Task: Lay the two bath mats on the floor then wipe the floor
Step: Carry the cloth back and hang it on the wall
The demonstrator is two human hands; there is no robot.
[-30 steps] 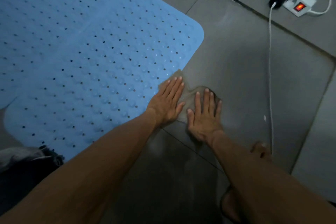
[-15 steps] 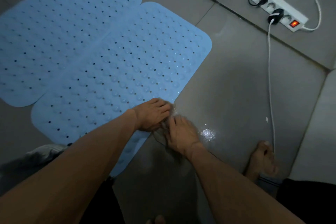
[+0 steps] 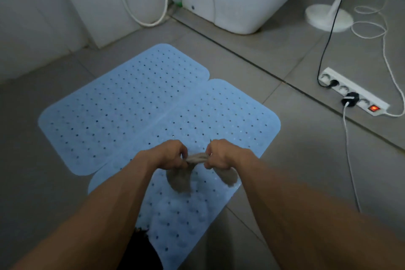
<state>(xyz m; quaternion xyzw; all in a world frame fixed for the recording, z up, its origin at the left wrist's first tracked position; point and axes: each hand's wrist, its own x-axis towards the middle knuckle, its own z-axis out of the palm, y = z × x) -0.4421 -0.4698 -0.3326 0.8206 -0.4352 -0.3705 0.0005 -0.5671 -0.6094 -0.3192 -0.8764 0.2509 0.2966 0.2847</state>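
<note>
Two light blue perforated bath mats lie flat on the grey tiled floor, side by side and slightly overlapping: the far mat (image 3: 122,105) on the left and the near mat (image 3: 230,120) on the right, running towards me. Above the near mat, my left hand (image 3: 168,156) and my right hand (image 3: 221,155) are both shut on a beige wiping cloth (image 3: 195,158). The cloth is twisted tight between the fists, and its loose ends hang below them.
A white power strip (image 3: 355,92) with a lit red switch lies on the floor at the right, with black and white cables (image 3: 348,149) trailing from it. A white toilet base (image 3: 232,2), a hose and a white round stand (image 3: 328,16) are at the back.
The cloth was flat on the floor under both palms, then gathered up; now it is lifted and twisted between both fists above the mat. The view has risen and tilted up.
</note>
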